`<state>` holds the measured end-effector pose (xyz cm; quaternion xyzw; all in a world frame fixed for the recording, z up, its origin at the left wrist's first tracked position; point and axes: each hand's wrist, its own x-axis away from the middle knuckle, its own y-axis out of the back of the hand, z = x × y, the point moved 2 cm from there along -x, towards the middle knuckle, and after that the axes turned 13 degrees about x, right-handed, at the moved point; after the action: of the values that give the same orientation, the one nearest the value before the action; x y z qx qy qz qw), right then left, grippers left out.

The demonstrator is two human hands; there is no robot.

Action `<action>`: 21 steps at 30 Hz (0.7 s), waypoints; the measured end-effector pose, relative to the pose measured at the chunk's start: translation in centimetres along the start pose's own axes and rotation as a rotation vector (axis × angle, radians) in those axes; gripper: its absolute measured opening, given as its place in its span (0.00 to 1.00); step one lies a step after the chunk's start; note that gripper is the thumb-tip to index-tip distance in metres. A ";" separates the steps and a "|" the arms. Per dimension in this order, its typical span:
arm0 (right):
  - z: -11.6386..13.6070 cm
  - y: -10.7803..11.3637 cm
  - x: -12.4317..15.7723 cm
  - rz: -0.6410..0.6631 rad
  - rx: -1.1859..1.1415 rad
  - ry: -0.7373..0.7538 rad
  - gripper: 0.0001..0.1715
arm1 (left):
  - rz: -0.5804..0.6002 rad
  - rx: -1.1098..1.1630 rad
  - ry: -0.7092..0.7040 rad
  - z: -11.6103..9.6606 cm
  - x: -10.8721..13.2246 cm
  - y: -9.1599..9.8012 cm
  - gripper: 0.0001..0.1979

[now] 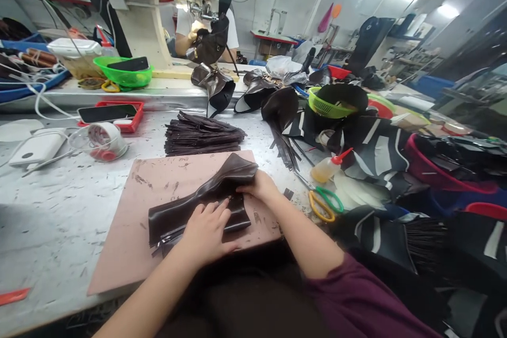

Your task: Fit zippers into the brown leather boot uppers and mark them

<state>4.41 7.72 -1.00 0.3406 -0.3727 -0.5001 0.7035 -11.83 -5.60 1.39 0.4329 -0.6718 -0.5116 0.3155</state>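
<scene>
A dark brown leather boot upper [190, 205] lies on a pink board [122, 232] in front of me. A zipper [168, 237] runs along its near left edge. My left hand [206, 229] rests flat on the upper, fingers stretched out and spread. At the upper's right end, my right hand [259, 186] grips its edge, the thumb on the near side and the other fingers hidden behind the leather. Just beyond the board sits a pile of dark leather strips [204, 134].
Right of the board lie scissors [327, 203] and a glue bottle [327, 169]. Finished-looking boot uppers [216, 90] stand behind. A red tray [134, 119] with a phone and a clear tape roll [103, 140] are at left. Across the bench, a person [233, 31] works at a sewing machine [138, 26].
</scene>
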 end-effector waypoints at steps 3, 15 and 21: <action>-2.3 1.3 -0.4 0.000 -0.025 -0.110 0.24 | -0.140 -0.029 -0.066 1.3 2.4 -0.2 0.19; -3.4 1.1 0.0 0.275 -0.250 -0.241 0.16 | -0.517 -0.030 -0.176 2.6 9.9 0.7 0.13; -3.5 1.3 0.6 0.267 -0.276 -0.297 0.16 | -0.513 -0.089 -0.182 2.5 10.1 0.3 0.13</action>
<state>8.12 7.90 -1.46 0.1118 -0.4420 -0.4935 0.7407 -18.34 -13.66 0.82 0.5268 -0.5425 -0.6407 0.1325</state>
